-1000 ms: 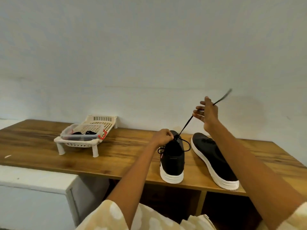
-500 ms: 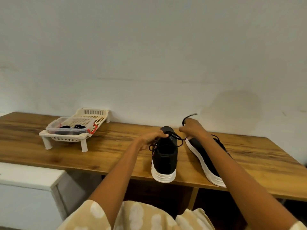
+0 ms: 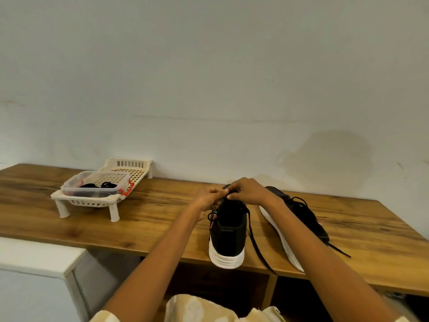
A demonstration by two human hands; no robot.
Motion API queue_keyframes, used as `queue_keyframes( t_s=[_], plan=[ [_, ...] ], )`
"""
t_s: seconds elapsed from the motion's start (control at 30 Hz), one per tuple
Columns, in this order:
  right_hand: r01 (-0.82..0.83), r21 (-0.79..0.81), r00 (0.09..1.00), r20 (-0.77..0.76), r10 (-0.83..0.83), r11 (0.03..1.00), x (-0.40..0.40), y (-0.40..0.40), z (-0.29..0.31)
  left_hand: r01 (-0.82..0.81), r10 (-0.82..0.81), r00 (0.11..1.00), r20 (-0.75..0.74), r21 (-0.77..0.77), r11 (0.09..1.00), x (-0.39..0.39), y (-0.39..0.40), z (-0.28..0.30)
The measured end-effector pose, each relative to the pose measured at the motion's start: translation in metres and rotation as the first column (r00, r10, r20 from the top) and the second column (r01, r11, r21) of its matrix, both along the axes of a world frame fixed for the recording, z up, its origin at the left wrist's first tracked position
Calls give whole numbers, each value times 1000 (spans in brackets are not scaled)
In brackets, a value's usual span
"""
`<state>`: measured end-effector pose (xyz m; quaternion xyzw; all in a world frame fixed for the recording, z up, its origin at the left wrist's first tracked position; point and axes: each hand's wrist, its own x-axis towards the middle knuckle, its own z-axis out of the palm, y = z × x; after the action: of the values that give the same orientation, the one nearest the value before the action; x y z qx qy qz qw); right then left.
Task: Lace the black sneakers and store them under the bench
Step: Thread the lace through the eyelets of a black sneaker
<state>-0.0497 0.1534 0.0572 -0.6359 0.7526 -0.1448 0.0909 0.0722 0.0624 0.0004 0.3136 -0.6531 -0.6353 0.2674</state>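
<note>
Head view: two black sneakers with thick white soles stand on the wooden bench point(image 3: 139, 219), heels toward the camera. The left sneaker point(image 3: 228, 231) sits upright near the front edge; a loose black lace point(image 3: 256, 242) trails from its top down the right side and over the bench edge. The right sneaker point(image 3: 299, 219) lies just beside it, angled away, its own laces loose on the wood. Both hands meet over the left sneaker's tongue: the left hand point(image 3: 207, 198) and the right hand point(image 3: 247, 191) have fingers curled and pinching the lace, fingertips nearly touching. Farther left, a white basket point(image 3: 69, 198) on legs carries a clear box point(image 3: 97, 185) with dark items inside.
</note>
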Motion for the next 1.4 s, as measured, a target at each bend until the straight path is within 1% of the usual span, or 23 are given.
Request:
queue_keyframes(
  t_s=[0.1, 0.2, 0.3, 0.37, 0.47, 0.53, 0.6, 0.67, 0.7, 0.8, 0.9, 1.03, 1.1, 1.13, 1.17, 1.2, 1.23, 1.27, 1.3, 1.33, 1.37, 1.4],
  plan=[
    [59, -120, 998, 28, -56, 991, -4, -1, -3, 2, -1, 1000, 17, -10, 1000, 3, 0, 5],
    [105, -188, 993, 79, -92, 976, -3, -1, -6, 39, -39, 999, 3, 13, 999, 5, 4, 7],
    [205, -247, 959, 245, -144, 947, -1, -1, -13, 29, -29, 1000, -10, 106, 994, 5, 10, 7],
    [232, -243, 933, 329, -145, 942, -2, 2, -14, 11, -11, 1000, -3, 134, 991, 5, 14, 7],
    [198, -185, 924, 363, -120, 963, -5, 8, -12, 14, -14, 1000, 1, 57, 998, 5, 13, 9],
    [164, -115, 939, 323, -119, 980, -5, 8, -9, 27, -27, 999, 19, -17, 999, 7, 11, 11],
    [132, -70, 958, 266, -109, 989, -6, 5, -7, 51, -43, 997, 68, -131, 990, 10, 9, 14],
    [116, -78, 968, 232, -96, 990, -6, 4, -3, 54, -25, 993, 113, -258, 965, 11, 9, 18],
    [111, -86, 970, 227, -89, 990, -7, 4, -1, 40, -5, 993, 119, -295, 955, 11, 10, 19],
    [102, -93, 969, 236, -78, 990, -9, 4, 2, -21, 63, 991, 119, -327, 945, 9, 11, 21],
    [87, -136, 978, 198, -59, 987, -8, 5, -1, -71, 121, 985, 124, -351, 934, 7, 14, 20],
    [59, -205, 966, 258, -5, 977, -5, 5, -10, -122, 208, 966, 152, -439, 890, 10, 16, 21],
    [50, -225, 968, 253, 9, 973, -5, 6, -11, -103, 240, 955, 177, -561, 821, 10, 19, 25],
    [53, -228, 967, 254, 7, 972, -4, 7, -10, -71, 254, 947, 195, -645, 761, 11, 22, 28],
    [62, -223, 964, 265, 0, 973, -4, 7, -9, -28, 275, 937, 216, -738, 674, 12, 24, 33],
    [66, -214, 958, 285, -2, 975, -4, 7, -9, 32, 309, 921, 238, -834, 550, 12, 26, 38],
    [67, -203, 953, 303, -2, 977, -5, 7, -8, 110, 350, 900, 258, -914, 390, 11, 26, 43],
    [64, -195, 952, 306, -1, 979, -5, 8, -9, 193, 383, 884, 268, -956, 223, 9, 26, 48],
    [60, -194, 956, 294, -1, 979, -4, 8, -10, 268, 395, 875, 281, -959, 88, 8, 25, 53],
    [62, -199, 959, 284, -2, 978, -4, 8, -12, 329, 395, 868, 301, -944, -4, 6, 24, 56],
    [70, -213, 959, 282, -7, 975, -3, 9, -14, 372, 396, 861, 320, -926, -60, 4, 23, 58],
    [80, -230, 957, 289, -11, 970, -3, 9, -16, 389, 403, 856, 324, -917, -88, 3, 22, 57]
  ],
)
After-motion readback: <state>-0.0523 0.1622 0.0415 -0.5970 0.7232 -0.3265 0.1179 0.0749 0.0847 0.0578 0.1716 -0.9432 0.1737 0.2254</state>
